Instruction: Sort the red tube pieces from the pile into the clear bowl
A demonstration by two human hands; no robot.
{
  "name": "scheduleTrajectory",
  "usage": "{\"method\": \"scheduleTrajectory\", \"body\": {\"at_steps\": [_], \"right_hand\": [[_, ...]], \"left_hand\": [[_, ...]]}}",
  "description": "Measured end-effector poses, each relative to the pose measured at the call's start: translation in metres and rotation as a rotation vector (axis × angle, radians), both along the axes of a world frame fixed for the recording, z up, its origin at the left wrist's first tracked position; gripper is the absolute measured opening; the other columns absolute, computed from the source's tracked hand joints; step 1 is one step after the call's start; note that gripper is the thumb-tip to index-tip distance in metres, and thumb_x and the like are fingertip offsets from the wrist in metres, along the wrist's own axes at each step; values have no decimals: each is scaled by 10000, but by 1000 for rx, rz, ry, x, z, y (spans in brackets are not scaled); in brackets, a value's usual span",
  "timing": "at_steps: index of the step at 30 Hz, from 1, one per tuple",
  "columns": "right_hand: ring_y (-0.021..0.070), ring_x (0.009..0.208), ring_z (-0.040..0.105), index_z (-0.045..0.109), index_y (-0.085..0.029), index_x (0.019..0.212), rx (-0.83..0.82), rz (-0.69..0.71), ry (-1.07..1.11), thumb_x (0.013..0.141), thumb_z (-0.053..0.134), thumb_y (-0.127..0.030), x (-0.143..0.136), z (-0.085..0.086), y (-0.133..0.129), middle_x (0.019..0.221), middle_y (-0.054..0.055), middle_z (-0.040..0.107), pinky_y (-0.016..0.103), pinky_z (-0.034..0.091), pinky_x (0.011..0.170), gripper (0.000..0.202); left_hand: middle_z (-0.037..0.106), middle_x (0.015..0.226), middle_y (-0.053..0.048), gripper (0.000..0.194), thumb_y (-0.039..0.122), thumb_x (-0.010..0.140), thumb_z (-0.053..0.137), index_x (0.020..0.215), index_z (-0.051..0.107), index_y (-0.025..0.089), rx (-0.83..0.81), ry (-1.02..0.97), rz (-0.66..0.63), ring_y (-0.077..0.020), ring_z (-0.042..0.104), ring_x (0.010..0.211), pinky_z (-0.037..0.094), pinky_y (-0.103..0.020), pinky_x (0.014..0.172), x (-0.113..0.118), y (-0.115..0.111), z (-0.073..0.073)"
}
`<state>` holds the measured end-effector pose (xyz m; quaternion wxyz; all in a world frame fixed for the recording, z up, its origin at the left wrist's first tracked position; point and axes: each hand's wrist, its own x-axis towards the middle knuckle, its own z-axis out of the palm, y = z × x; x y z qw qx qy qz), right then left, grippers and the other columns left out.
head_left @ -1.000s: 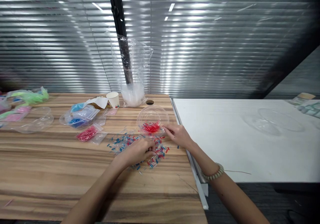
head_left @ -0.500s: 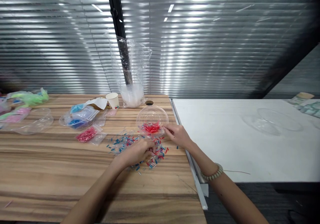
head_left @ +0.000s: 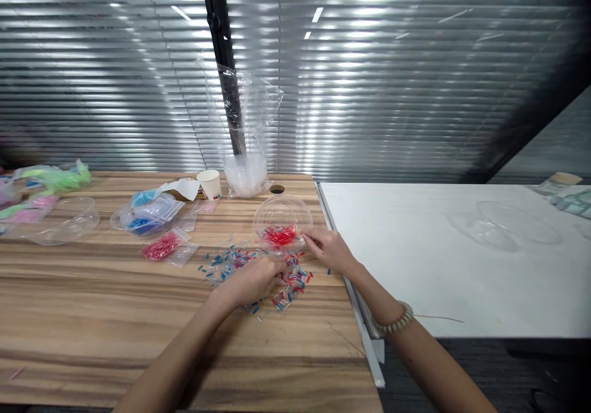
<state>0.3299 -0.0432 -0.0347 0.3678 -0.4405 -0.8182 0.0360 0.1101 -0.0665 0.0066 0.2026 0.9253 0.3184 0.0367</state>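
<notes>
A clear round plastic bowl (head_left: 282, 207) stands on the wooden table and holds a heap of short red tube beads (head_left: 279, 235). My right hand (head_left: 329, 250) has its thumb and fingers pinched at the bowl's right rim. Just in front of the bowl lies a loose spread of mixed tube beads (head_left: 226, 266) in blue, red and clear. My left hand (head_left: 262, 277) rests over these beads with its fingers closed together. Whatever is between its fingertips is too small to make out.
Left of the beads lies a bag of pink-red beads (head_left: 161, 246), behind it a clear container with blue bags (head_left: 144, 223). A paper cup (head_left: 209, 184) and a wrapped stack of bowls (head_left: 246, 174) stand farther back. A white table (head_left: 415, 265) adjoins on the right.
The view has shifted very slightly. Both hands, the bowl and the beads look the same as before.
</notes>
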Motion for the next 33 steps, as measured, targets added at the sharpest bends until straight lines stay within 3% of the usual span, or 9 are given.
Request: {"method": "scheduleTrajectory", "body": {"at_steps": [26, 33], "right_hand": [[154, 827, 659, 639, -235, 1053, -30, -3, -49, 870, 465, -184, 0, -1, 0, 989, 0, 691, 249, 499, 720, 257], [163, 864, 654, 644, -222, 1037, -40, 11, -33, 880, 454, -193, -1, 1, 0, 1017, 7, 683, 260, 499, 736, 249]], "left_hand": [[623, 817, -29, 132, 185, 837, 428, 810, 557, 178, 60, 7, 17, -160, 549, 723, 374, -238, 644, 6, -3, -2], [626, 857, -43, 126, 171, 840, 423, 815, 547, 176, 101, 36, 17, -182, 567, 790, 386, -246, 683, 6, -5, -2]]}}
